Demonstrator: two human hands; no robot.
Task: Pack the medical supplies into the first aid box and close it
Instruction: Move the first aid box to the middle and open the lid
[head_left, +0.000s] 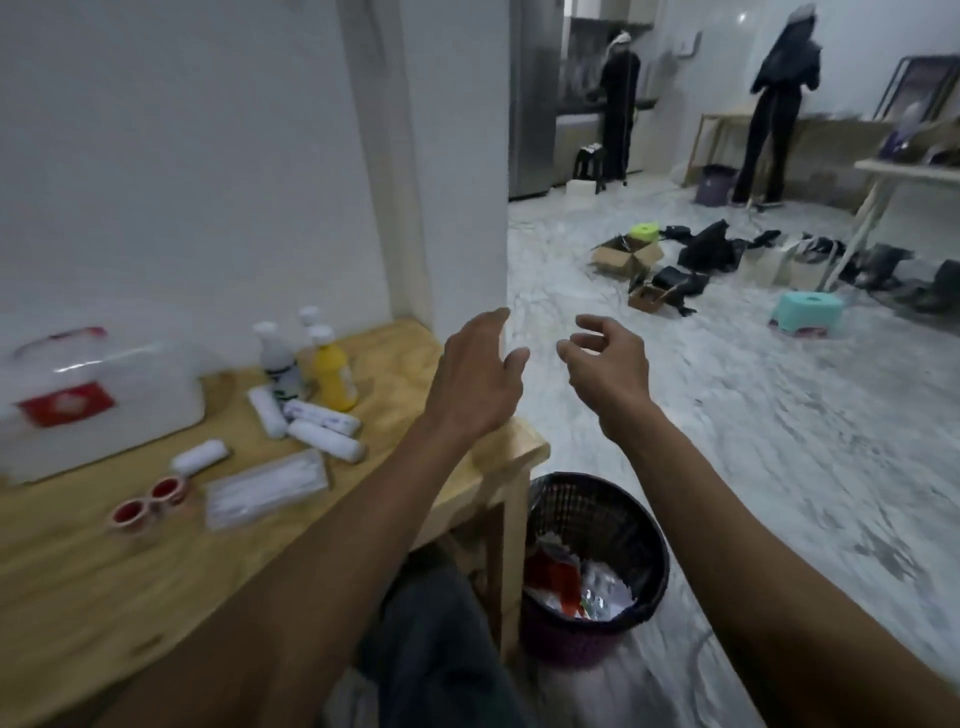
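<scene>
Both hands are up in the air with nothing in them: left hand (480, 376) has fingers loosely spread, right hand (608, 364) is curled a bit but empty too. They hover past the table's corner, well apart from the supplies. The first aid box (98, 395) sits far left on the wooden table (104, 582), translucent white plastic, lid shut, red handle and a red label (too blurry to read). Between box and hands: a yellow bottle (335, 376), white bottles (278, 358), gauze rolls (322, 434), a flat packet (267, 488), red-cored tape rolls (153, 499). A black mesh bin (595, 561) sits below.
</scene>
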